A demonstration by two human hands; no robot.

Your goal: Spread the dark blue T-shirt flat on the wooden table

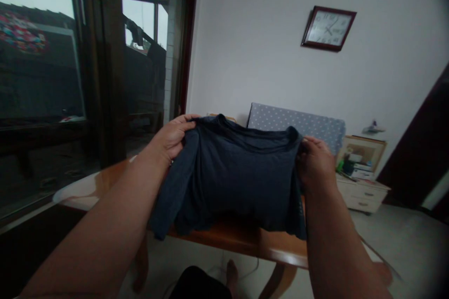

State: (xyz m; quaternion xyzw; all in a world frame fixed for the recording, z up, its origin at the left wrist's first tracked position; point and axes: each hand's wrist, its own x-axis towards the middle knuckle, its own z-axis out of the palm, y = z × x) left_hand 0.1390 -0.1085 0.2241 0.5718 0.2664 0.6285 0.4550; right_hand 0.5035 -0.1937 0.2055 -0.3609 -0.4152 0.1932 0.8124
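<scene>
A dark blue long-sleeved shirt [245,173] hangs stretched between my two hands, its wide neckline at the top. My left hand [175,135] pinches the shoulder on the left, thumb in front of the cloth. At the opposite shoulder, my right hand [317,161] grips the fabric, its fingertips partly hidden. One sleeve drops down below my left hand. The lower part of the shirt hangs over a brown wooden table [245,240], and its bottom folds are in shadow.
Behind the shirt stands a dotted blue-grey covered panel [298,119]. A white drawer cabinet [365,196] with a framed picture [375,149] is on the right. Glass doors [42,79] line the left side. A square clock [329,28] hangs on the wall.
</scene>
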